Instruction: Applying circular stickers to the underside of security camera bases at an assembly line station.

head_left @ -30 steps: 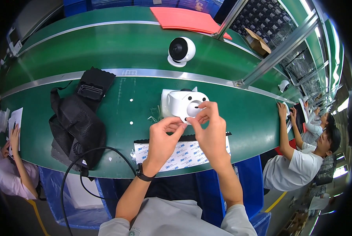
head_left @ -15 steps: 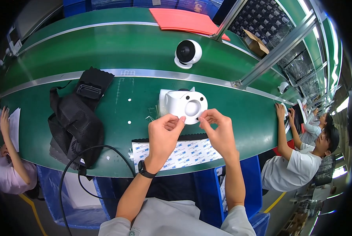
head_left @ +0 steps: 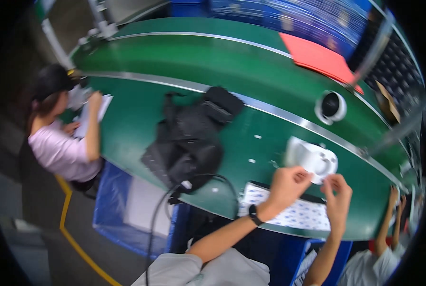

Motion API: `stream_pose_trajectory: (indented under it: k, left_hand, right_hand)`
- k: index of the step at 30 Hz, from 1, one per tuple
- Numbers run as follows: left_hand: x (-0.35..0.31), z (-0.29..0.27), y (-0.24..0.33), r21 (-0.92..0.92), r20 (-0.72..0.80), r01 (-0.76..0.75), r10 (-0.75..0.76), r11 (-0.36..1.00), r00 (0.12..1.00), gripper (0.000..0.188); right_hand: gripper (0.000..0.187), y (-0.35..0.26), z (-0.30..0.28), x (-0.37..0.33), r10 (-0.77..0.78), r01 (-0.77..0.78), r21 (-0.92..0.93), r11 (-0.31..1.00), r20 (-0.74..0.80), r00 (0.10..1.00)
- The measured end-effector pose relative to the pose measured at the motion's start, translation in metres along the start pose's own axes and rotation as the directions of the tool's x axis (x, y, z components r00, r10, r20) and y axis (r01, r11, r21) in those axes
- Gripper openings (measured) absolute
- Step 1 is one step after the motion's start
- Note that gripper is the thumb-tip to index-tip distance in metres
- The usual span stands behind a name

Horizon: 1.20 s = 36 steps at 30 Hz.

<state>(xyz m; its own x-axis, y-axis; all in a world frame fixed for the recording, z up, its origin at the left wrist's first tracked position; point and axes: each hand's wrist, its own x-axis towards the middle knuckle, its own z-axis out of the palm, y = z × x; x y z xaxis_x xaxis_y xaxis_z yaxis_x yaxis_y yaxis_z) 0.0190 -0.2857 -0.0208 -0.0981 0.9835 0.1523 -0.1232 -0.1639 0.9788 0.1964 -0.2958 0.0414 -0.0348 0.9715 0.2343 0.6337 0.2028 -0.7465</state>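
Observation:
A white rounded camera (head_left: 302, 155) lies on the green work table with its disc-shaped base turned up. The base has a round recess and small dark dots, blurred now. My left hand (head_left: 289, 185) is closed, thumb and fingertips at the near edge of the base. Just right of it, my right hand (head_left: 338, 193) is pinched at the base's near right edge; anything between its fingertips is too small and smeared to make out. Under my wrists lies a white printed backing sheet (head_left: 294, 212) with a black edge.
A black bag (head_left: 189, 138) and a black cable (head_left: 151, 233) lie to the left. Another white camera (head_left: 331, 106) stands on the raised strip behind, near a red sheet (head_left: 322, 57). Blue bins (head_left: 113, 209) sit below the table edge. Co-workers (head_left: 63, 148) sit on both sides.
The view has swung left and blurred, so the table's things appear farther right and more of the left co-worker shows. Both my hands stay at the camera's base.

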Motion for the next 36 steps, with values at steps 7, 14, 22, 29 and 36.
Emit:
stream_pose_trajectory:
  k: [7, 14, 22, 29, 36]
  left_hand:
    - [0.0, -0.009, -0.002, 0.007, -0.004, -0.029, 0.029, 1.0, 1.0, 0.022]
    - [0.002, -0.009, 0.002, 0.021, 0.038, 0.015, -0.016, 1.0, 0.999, 0.025]
    - [0.002, -0.002, -0.001, 0.012, 0.023, -0.008, 0.008, 1.0, 1.0, 0.024]
    - [0.001, -0.005, -0.012, 0.031, -0.014, -0.005, 0.005, 1.0, 1.0, 0.021]
    - [0.001, -0.006, -0.008, -0.061, 0.021, 0.028, -0.027, 0.998, 0.999, 0.02]
  right_hand:
    - [0.008, 0.001, 0.013, 0.001, 0.002, -0.003, 0.03, 1.0, 0.013, 1.0]
    - [0.009, 0.0, 0.013, 0.004, -0.015, 0.015, -0.02, 1.0, 0.006, 1.0]
    - [0.009, 0.001, 0.008, 0.003, -0.052, 0.051, -0.077, 0.996, -0.005, 0.999]
    - [0.007, 0.005, 0.009, 0.005, -0.123, 0.119, -0.186, 0.975, -0.01, 0.992]
    - [0.021, -0.004, 0.0, 0.011, 0.177, -0.18, 0.038, 0.983, 0.057, 0.982]
